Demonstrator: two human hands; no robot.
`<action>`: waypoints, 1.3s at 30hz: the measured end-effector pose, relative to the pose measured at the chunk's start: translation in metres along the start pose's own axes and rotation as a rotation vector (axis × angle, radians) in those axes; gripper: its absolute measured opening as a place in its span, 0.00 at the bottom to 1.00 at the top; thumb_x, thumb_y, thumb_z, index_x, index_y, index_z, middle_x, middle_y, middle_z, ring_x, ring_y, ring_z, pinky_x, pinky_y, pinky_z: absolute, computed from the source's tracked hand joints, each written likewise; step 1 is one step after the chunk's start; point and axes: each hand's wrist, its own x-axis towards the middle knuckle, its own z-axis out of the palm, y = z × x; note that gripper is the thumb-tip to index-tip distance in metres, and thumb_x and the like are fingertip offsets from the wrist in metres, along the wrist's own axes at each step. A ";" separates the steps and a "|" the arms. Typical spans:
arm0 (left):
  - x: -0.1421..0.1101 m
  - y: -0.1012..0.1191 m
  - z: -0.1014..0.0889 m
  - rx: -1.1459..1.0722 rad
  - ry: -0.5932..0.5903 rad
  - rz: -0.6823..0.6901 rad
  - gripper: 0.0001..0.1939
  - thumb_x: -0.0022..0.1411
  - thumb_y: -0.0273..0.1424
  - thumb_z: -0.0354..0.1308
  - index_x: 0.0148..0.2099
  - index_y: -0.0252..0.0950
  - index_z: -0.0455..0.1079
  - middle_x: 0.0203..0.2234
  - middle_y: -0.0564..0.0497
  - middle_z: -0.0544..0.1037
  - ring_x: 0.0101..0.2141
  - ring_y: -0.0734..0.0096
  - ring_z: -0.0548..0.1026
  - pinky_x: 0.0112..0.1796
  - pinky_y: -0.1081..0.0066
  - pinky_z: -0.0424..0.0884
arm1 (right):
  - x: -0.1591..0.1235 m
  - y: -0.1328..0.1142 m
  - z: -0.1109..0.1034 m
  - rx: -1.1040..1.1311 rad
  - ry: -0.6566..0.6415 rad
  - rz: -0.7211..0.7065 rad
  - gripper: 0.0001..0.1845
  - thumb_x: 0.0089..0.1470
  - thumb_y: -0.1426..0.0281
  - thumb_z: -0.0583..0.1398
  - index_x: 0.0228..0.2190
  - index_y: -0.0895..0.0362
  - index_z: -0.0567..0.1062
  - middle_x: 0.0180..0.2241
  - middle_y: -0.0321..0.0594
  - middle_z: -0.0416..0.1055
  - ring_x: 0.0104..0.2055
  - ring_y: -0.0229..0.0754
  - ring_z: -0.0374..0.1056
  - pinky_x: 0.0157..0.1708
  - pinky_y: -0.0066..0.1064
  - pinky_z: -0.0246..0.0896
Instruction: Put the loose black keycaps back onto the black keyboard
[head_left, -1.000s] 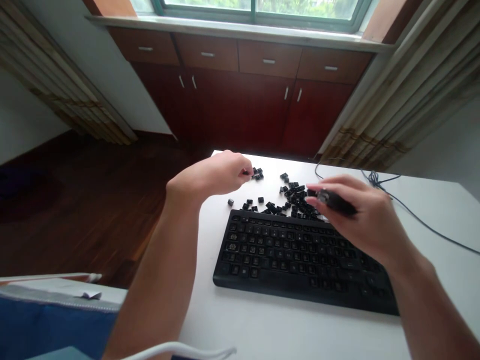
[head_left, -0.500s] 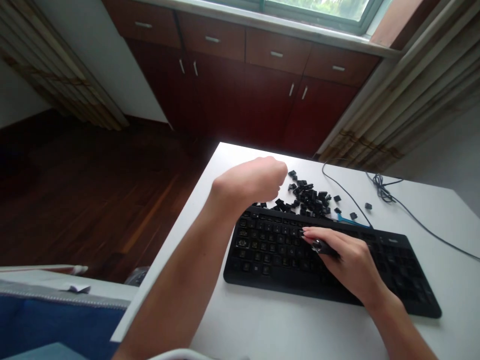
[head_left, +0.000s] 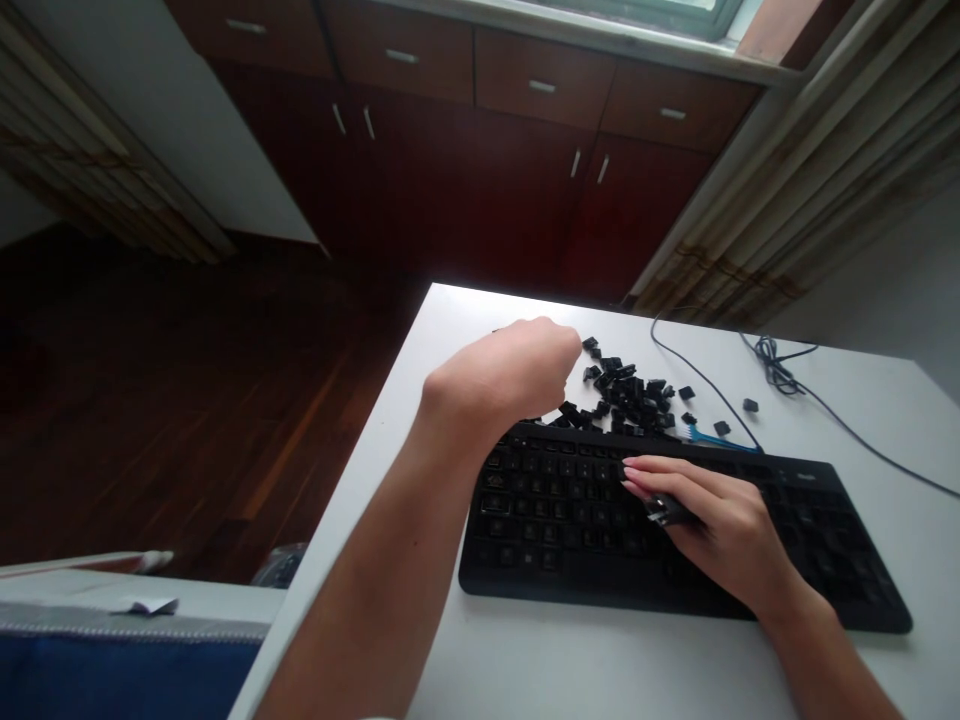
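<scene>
A black keyboard [head_left: 577, 575] lies slightly slanted on the white table, many of its keycaps off at the left part. My right hand [head_left: 716, 520] rests over its middle, closed round a black tool with a shiny end [head_left: 667, 510]; its fingertips touch the upper key rows. Beyond the keyboard's back edge is a heap of loose black keycaps [head_left: 630, 395]. At the left of that heap my left hand [head_left: 529, 370] is held closed, knuckles up, its fingers curled under and mostly hidden. What they hold, if anything, cannot be made out.
A blue brush [head_left: 720, 440] lies behind the keyboard. A black cable [head_left: 705, 380] runs back across the white table [head_left: 465, 320], with a coiled part [head_left: 772, 365] at the right. Dark red cabinets [head_left: 480, 190] stand past the table; a blue-covered item [head_left: 112, 670] is at lower left.
The view has shifted a little, so keyboard and keycaps appear slightly farther right. Both hands keep nearly the same places, the right still closed round the black tool.
</scene>
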 end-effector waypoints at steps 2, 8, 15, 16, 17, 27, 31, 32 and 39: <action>0.001 0.000 0.002 0.006 -0.008 0.008 0.07 0.62 0.28 0.54 0.36 0.37 0.74 0.31 0.47 0.79 0.21 0.71 0.69 0.22 0.72 0.57 | -0.001 0.000 0.000 -0.010 -0.011 0.004 0.25 0.53 0.86 0.57 0.50 0.54 0.74 0.53 0.43 0.76 0.53 0.45 0.73 0.53 0.36 0.71; 0.000 0.002 0.000 0.022 0.007 0.024 0.10 0.61 0.27 0.53 0.40 0.37 0.76 0.31 0.46 0.79 0.22 0.70 0.69 0.22 0.71 0.58 | 0.002 -0.002 -0.002 -0.045 -0.038 -0.018 0.23 0.56 0.84 0.58 0.50 0.54 0.75 0.53 0.42 0.75 0.53 0.45 0.74 0.52 0.36 0.71; -0.004 0.003 -0.007 0.008 -0.027 -0.009 0.12 0.60 0.25 0.54 0.42 0.37 0.77 0.33 0.45 0.80 0.26 0.69 0.73 0.26 0.72 0.63 | 0.006 -0.005 -0.004 0.013 -0.014 0.026 0.23 0.57 0.80 0.62 0.52 0.53 0.74 0.52 0.43 0.75 0.50 0.46 0.74 0.50 0.36 0.70; -0.005 0.003 -0.007 0.004 -0.025 -0.009 0.12 0.60 0.25 0.54 0.42 0.37 0.77 0.34 0.46 0.80 0.26 0.69 0.73 0.27 0.72 0.63 | 0.007 -0.007 -0.004 0.039 0.027 0.036 0.22 0.56 0.80 0.63 0.51 0.53 0.74 0.49 0.43 0.76 0.48 0.45 0.74 0.48 0.36 0.71; -0.005 0.003 -0.008 0.002 -0.019 -0.009 0.11 0.60 0.26 0.54 0.42 0.38 0.77 0.34 0.46 0.80 0.26 0.69 0.73 0.27 0.72 0.63 | 0.008 -0.010 -0.004 0.077 0.082 0.058 0.19 0.55 0.79 0.65 0.47 0.53 0.76 0.45 0.42 0.77 0.43 0.43 0.74 0.44 0.35 0.71; -0.009 0.004 -0.009 0.007 0.003 -0.018 0.10 0.61 0.27 0.54 0.41 0.38 0.76 0.34 0.46 0.80 0.25 0.70 0.71 0.26 0.72 0.61 | 0.070 -0.043 -0.015 1.015 0.375 0.440 0.20 0.66 0.62 0.57 0.23 0.55 0.66 0.21 0.31 0.57 0.23 0.35 0.56 0.24 0.30 0.58; -0.009 0.004 -0.009 -0.002 -0.004 -0.011 0.11 0.62 0.29 0.54 0.43 0.39 0.77 0.34 0.45 0.80 0.26 0.68 0.73 0.27 0.71 0.63 | 0.066 -0.033 -0.015 0.521 0.188 0.412 0.05 0.62 0.65 0.62 0.36 0.52 0.75 0.24 0.32 0.64 0.24 0.35 0.60 0.23 0.29 0.57; -0.009 0.004 -0.009 -0.007 -0.005 -0.014 0.11 0.62 0.29 0.54 0.43 0.39 0.77 0.34 0.45 0.80 0.26 0.67 0.73 0.27 0.71 0.64 | 0.060 -0.028 -0.015 0.359 0.128 0.348 0.03 0.61 0.67 0.63 0.37 0.52 0.77 0.27 0.34 0.68 0.27 0.36 0.64 0.26 0.30 0.61; -0.013 0.005 -0.011 -0.015 0.028 -0.007 0.13 0.60 0.26 0.53 0.41 0.38 0.78 0.30 0.45 0.80 0.24 0.67 0.73 0.26 0.71 0.63 | 0.018 -0.001 -0.011 0.041 -0.069 0.082 0.13 0.61 0.72 0.62 0.47 0.51 0.77 0.48 0.43 0.74 0.46 0.45 0.74 0.47 0.37 0.71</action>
